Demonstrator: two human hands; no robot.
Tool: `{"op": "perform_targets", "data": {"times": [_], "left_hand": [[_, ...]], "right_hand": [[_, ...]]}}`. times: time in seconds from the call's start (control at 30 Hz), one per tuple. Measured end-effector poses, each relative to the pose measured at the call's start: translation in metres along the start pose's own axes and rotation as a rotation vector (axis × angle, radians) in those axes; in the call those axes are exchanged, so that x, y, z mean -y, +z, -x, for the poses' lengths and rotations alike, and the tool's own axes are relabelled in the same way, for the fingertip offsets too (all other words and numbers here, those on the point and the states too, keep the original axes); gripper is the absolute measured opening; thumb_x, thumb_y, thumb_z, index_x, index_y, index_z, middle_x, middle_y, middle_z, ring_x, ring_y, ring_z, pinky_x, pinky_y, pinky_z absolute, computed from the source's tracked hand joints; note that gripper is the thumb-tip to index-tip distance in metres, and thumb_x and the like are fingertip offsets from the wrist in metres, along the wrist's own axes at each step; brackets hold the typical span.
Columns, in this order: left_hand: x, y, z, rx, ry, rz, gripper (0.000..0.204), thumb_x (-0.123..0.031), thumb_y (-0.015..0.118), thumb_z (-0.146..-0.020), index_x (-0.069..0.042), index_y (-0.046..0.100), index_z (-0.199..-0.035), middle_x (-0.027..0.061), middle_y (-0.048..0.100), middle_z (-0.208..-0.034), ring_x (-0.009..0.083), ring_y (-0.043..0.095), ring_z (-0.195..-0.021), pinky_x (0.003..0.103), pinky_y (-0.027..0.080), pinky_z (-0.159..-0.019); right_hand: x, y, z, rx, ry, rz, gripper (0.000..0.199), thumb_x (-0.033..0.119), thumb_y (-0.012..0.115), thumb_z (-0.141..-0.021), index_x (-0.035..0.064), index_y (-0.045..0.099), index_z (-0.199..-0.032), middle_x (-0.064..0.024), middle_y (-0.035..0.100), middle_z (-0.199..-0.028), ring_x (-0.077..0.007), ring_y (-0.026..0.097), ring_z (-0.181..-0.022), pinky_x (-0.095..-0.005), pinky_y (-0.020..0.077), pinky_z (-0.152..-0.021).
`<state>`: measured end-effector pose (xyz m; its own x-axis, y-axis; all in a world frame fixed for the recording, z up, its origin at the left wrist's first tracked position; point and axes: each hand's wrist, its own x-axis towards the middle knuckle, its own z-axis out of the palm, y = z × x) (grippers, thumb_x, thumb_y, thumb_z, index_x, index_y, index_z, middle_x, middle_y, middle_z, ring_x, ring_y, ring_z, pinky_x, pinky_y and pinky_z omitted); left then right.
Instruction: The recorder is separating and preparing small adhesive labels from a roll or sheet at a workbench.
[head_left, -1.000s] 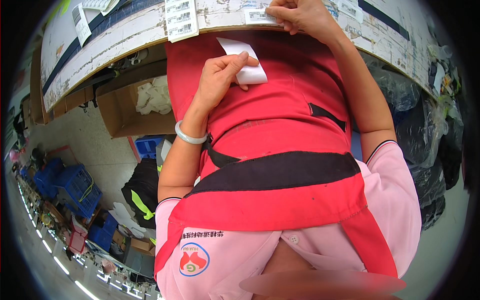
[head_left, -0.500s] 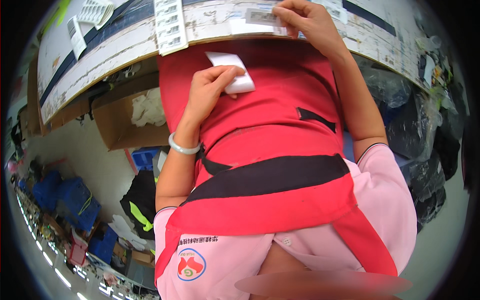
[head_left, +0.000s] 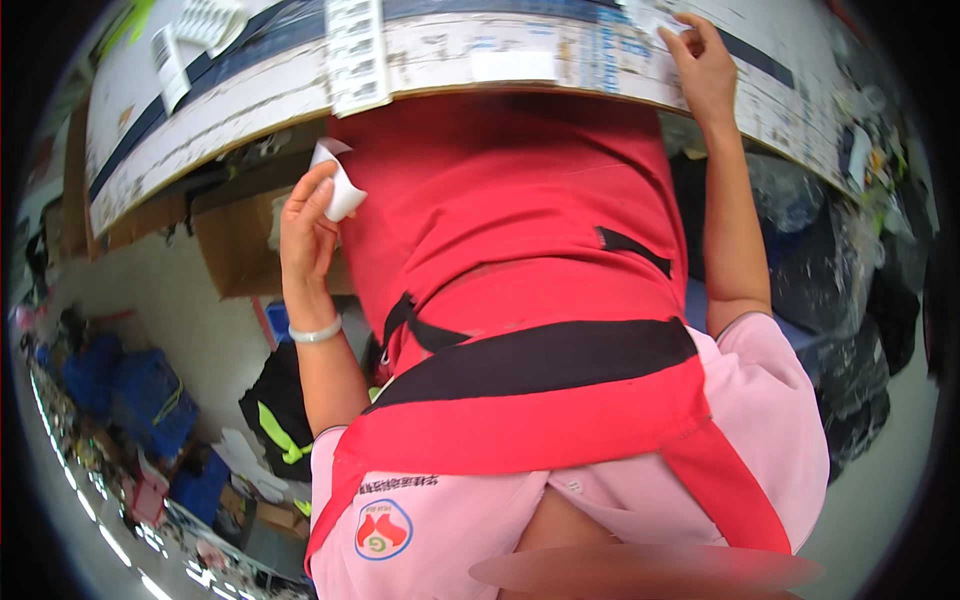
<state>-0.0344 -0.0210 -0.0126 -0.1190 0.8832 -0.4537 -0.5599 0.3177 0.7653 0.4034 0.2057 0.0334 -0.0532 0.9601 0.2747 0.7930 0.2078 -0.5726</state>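
So my left hand (head_left: pixel 308 215) has a small curled slip of white paper (head_left: pixel 340 185) pinched between thumb and fingertips, held out just off the left side of my red apron (head_left: pixel 520 250), right under the edge of the worktable (head_left: pixel 250 110). It looks like label backing or a peeled sticker strip: thin, glossy-ish, already curling on itself. I'd guess it weighs basically nothing and is totally floppy, so a light pinch at one end is plenty. Squeeze harder and it just creases. If one face is sticky it'll probably cling to my fingers, so I'd hold it by the edge.

My right hand (head_left: pixel 705 65) is up on the tabletop, fingers bent down and pressing on another small white label (head_left: pixel 650 18) near the far edge. Can't really tell if I'm gripping it or just pinning it flat.

The table surface is a worn board, brownish along the rim, with dark bands and scuffed white patches. A long strip of printed labels (head_left: pixel 355 50) hangs over the front edge, and there's a bare white rectangle (head_left: pixel 513 66) stuck flat beside it. A cardboard box (head_left: pixel 235 245) sits underneath, matte brown. A plain pale bangle (head_left: pixel 315 332) sits on my left wrist.
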Motion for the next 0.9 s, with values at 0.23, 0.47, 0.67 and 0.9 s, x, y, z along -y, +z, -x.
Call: {"op": "perform_targets", "data": {"times": [0.23,0.47,0.67,0.9], "left_hand": [[0.086,-0.193,-0.013,-0.48,-0.131,0.38,0.04,-0.014,0.058,-0.095,-0.008,0.049,-0.134,0.0166,0.056,-0.123,0.0328,0.061,-0.102,0.042,0.057,-0.079],[0.143,-0.264,0.005,-0.992,-0.181,-0.47,0.058,-0.018,0.064,-0.089,-0.01,0.043,-0.142,0.0144,0.061,-0.12,0.0277,0.059,-0.106,0.036,0.05,-0.076],[0.097,-0.157,-0.01,-0.711,-0.065,-0.297,0.042,-0.016,0.063,-0.091,-0.002,0.055,-0.129,0.0105,0.063,-0.116,0.0194,0.062,-0.098,0.03,0.05,-0.076],[-0.014,0.018,0.006,0.087,-0.001,-0.061,0.043,-0.035,0.052,-0.1,0.006,0.065,-0.106,0.014,0.069,-0.094,0.0175,0.067,-0.077,0.029,0.056,-0.07]], "right_hand": [[0.151,0.067,0.049,0.27,-0.604,-0.344,0.025,0.017,0.069,-0.087,0.0077,0.066,-0.11,-0.0108,0.065,-0.109,-0.0266,0.062,-0.1,-0.0336,0.0496,-0.089],[0.22,0.152,0.061,0.189,-0.793,-0.161,0.043,0.022,0.071,-0.081,0.013,0.06,-0.121,-0.0068,0.063,-0.117,-0.0258,0.056,-0.114,-0.0364,0.046,-0.097],[0.198,0.148,0.057,0.267,-0.831,-0.294,0.02,0.015,0.068,-0.083,0.0104,0.068,-0.102,-0.0045,0.069,-0.102,-0.0242,0.064,-0.101,-0.0356,0.0495,-0.089],[0.205,0.121,0.066,0.205,-0.935,-0.382,0.015,0.008,0.068,-0.082,0.0097,0.07,-0.097,-0.0039,0.07,-0.096,-0.0231,0.065,-0.094,-0.0328,0.0497,-0.084]]}}
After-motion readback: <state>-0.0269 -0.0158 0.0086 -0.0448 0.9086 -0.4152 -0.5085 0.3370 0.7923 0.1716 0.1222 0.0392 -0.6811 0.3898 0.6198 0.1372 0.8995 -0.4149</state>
